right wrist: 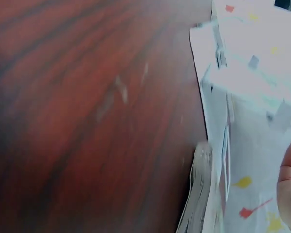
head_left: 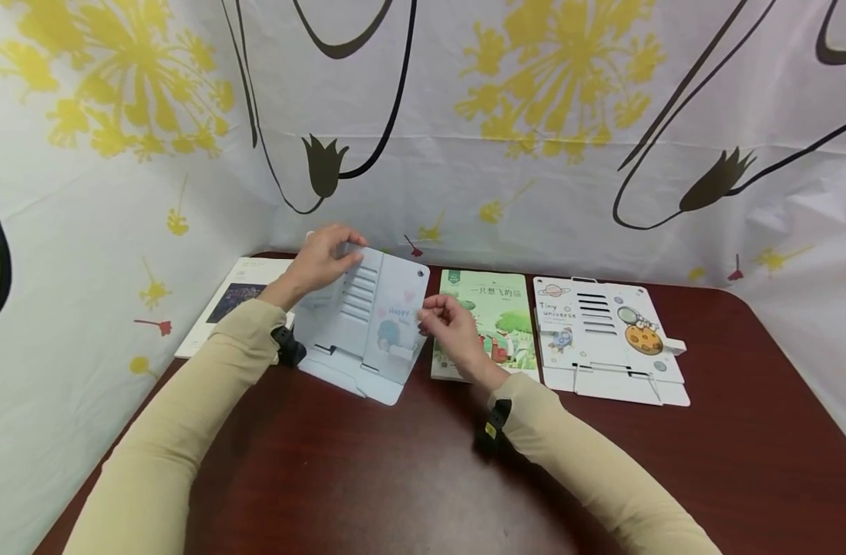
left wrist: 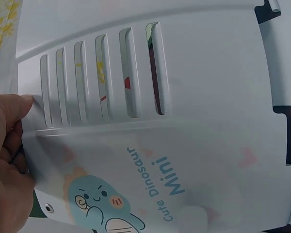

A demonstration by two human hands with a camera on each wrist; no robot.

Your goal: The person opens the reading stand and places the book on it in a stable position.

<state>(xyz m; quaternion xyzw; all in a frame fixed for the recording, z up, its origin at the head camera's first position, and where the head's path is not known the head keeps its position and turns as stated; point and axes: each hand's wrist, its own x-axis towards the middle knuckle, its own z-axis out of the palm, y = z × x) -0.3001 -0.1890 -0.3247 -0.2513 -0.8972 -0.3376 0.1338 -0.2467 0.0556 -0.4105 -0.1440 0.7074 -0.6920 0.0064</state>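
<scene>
A white book stand [head_left: 367, 308], slotted and printed with a blue dinosaur [left wrist: 99, 201], is tilted up at the left of the table. My left hand [head_left: 322, 258] grips its top edge; the left wrist view shows the thumb [left wrist: 24, 104] on the slotted face. At the stand's right edge is my right hand [head_left: 454, 331], its fingers bent and fingertips right at that edge. Whether they pinch it I cannot tell. Part of the right hand [right wrist: 290, 189] shows at the border of the blurred right wrist view.
A white book [head_left: 256, 274] lies partly behind the stand. To the right are a green picture book [head_left: 488, 289] and a second white stand [head_left: 569, 339] printed with planets and an astronaut. A patterned curtain [head_left: 423, 154] hangs along the table's back and left edges.
</scene>
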